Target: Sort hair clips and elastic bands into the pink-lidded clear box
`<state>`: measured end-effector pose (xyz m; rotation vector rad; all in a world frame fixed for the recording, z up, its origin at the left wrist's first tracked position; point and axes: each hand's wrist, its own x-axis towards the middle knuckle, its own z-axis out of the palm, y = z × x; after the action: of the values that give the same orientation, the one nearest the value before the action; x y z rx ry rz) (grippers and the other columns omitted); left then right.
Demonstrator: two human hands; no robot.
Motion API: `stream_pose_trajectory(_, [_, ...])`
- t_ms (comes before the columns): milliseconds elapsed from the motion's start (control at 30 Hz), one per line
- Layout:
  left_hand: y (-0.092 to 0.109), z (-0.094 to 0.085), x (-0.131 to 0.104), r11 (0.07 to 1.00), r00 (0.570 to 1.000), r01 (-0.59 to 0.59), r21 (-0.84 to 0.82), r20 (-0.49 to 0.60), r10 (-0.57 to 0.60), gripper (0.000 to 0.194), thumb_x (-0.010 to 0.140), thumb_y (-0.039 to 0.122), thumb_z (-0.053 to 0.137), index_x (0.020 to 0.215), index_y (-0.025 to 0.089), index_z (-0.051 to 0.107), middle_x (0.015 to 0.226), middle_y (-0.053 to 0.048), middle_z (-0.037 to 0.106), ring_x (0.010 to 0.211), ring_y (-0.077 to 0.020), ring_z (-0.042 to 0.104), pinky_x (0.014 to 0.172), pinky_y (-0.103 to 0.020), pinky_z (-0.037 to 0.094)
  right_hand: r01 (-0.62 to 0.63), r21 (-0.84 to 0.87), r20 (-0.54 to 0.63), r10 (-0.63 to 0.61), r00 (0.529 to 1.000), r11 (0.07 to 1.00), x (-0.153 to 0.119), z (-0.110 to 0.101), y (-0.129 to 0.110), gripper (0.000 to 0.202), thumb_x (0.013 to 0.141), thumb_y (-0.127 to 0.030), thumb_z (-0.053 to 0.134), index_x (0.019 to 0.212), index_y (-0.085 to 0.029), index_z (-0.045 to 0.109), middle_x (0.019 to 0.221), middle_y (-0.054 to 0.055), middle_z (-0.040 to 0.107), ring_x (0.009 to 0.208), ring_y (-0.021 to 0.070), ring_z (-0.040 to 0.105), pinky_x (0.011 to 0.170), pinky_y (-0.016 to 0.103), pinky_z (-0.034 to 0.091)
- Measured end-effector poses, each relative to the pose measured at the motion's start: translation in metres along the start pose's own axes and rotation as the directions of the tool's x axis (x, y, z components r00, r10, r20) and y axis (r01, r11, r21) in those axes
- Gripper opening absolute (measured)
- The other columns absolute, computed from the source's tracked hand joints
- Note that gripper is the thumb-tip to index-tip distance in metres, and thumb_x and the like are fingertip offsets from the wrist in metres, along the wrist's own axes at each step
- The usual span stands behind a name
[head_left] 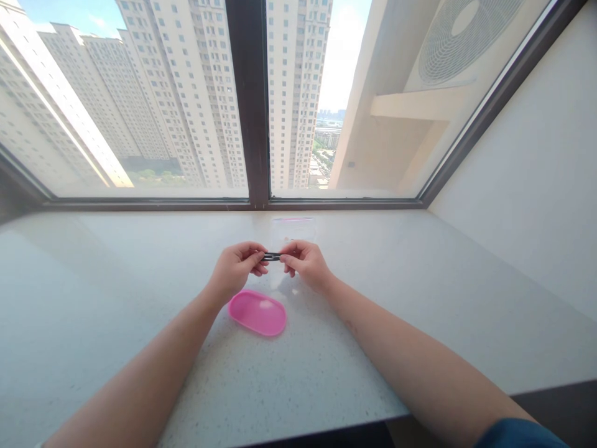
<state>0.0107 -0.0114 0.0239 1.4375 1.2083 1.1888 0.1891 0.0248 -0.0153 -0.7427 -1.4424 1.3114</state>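
Observation:
Thin black bands or strips, too small to name surely, stretch between my two hands above the pale speckled sill. My left hand pinches their left end between thumb and fingers. The right end is pinched in my right hand. Just below my left hand lies a pink oval tray with a raised rim. Behind my hands a clear plastic bag with a pink strip along its top lies flat; some small bits show at its lower part, partly hidden by my right hand.
Beyond the sill stands a window with a dark frame, and tall buildings show outside. A white wall closes the right side. The sill's front edge runs along the bottom, with dark space under it.

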Motion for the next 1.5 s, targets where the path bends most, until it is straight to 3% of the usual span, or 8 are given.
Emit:
stream_pose_trajectory(233, [0.0, 0.0, 0.002, 0.999, 0.999, 0.011, -0.035, -0.033, -0.012, 0.026, 0.072, 0.036, 0.069, 0.083, 0.012, 0.064, 0.064, -0.004, 0.067, 0.054, -0.0148, 0.062, 0.053, -0.026, 0.05, 0.042, -0.082, -0.001, -0.042, 0.999, 0.996, -0.002, 0.0, 0.0, 0.023, 0.069, -0.033, 0.071, 0.079, -0.012, 0.066, 0.053, 0.0, 0.059, 0.045, 0.012, 0.057, 0.039, 0.022, 0.046])
stream_pose_trajectory(433, [-0.003, -0.002, 0.003, 0.995, 0.995, 0.041, -0.09, -0.089, -0.049, 0.024, 0.071, 0.032, 0.07, 0.082, 0.012, 0.063, 0.061, -0.003, 0.066, 0.053, -0.0131, 0.06, 0.052, -0.024, 0.048, 0.138, -0.204, -0.014, -0.144, 0.99, 0.969, -0.003, 0.0, 0.003, 0.025, 0.072, -0.031, 0.069, 0.09, -0.014, 0.07, 0.064, 0.004, 0.065, 0.051, 0.0137, 0.061, 0.044, 0.025, 0.05])
stream_pose_trajectory(600, [-0.005, -0.003, 0.005, 0.991, 0.993, 0.037, -0.127, -0.103, -0.05, 0.023, 0.07, 0.031, 0.071, 0.082, 0.013, 0.064, 0.058, -0.002, 0.065, 0.057, -0.0153, 0.062, 0.052, -0.024, 0.046, 0.18, -0.324, -0.064, -0.211, 0.975, 0.929, -0.003, -0.003, 0.005, 0.023, 0.075, -0.033, 0.066, 0.088, -0.016, 0.071, 0.069, 0.006, 0.067, 0.053, 0.0146, 0.062, 0.049, 0.026, 0.052])
stream_pose_trajectory(1033, [-0.008, -0.005, 0.006, 0.986, 0.997, 0.0, -0.169, -0.072, -0.012, 0.023, 0.072, 0.031, 0.071, 0.084, 0.013, 0.065, 0.063, -0.004, 0.068, 0.057, -0.0138, 0.062, 0.054, -0.024, 0.048, 0.173, -0.319, -0.067, -0.204, 0.977, 0.932, -0.004, -0.003, 0.002, 0.021, 0.076, -0.033, 0.065, 0.085, -0.015, 0.068, 0.064, 0.004, 0.064, 0.053, 0.015, 0.062, 0.049, 0.026, 0.051])
stream_pose_trajectory(1233, [-0.007, -0.006, 0.005, 0.984, 0.998, -0.002, -0.18, -0.065, -0.01, 0.024, 0.073, 0.031, 0.071, 0.086, 0.012, 0.066, 0.063, -0.005, 0.068, 0.057, -0.0141, 0.063, 0.056, -0.026, 0.051, 0.314, -0.464, 0.017, -0.346, 0.938, 0.828, -0.005, -0.002, -0.004, 0.017, 0.075, -0.031, 0.068, 0.085, -0.017, 0.07, 0.073, 0.006, 0.067, 0.058, 0.0153, 0.062, 0.059, 0.029, 0.052])
stream_pose_trajectory(1333, [-0.007, -0.006, 0.005, 0.979, 0.999, -0.005, -0.202, -0.054, -0.006, 0.023, 0.073, 0.03, 0.071, 0.087, 0.012, 0.066, 0.065, -0.005, 0.069, 0.056, -0.0138, 0.063, 0.056, -0.026, 0.05, 0.319, -0.481, 0.011, -0.359, 0.933, 0.817, -0.006, -0.002, -0.006, 0.015, 0.077, -0.03, 0.067, 0.084, -0.017, 0.071, 0.071, 0.006, 0.067, 0.058, 0.0153, 0.062, 0.06, 0.029, 0.051])
stream_pose_trajectory(1500, [-0.006, -0.007, 0.004, 0.95, 0.999, 0.002, -0.313, 0.039, 0.011, 0.022, 0.074, 0.028, 0.072, 0.088, 0.012, 0.067, 0.069, -0.005, 0.069, 0.057, -0.0122, 0.061, 0.055, -0.024, 0.048, 0.297, -0.477, 0.015, -0.331, 0.944, 0.827, -0.007, -0.002, -0.007, 0.015, 0.077, -0.029, 0.068, 0.083, -0.016, 0.071, 0.07, 0.005, 0.067, 0.058, 0.0149, 0.064, 0.059, 0.027, 0.051])
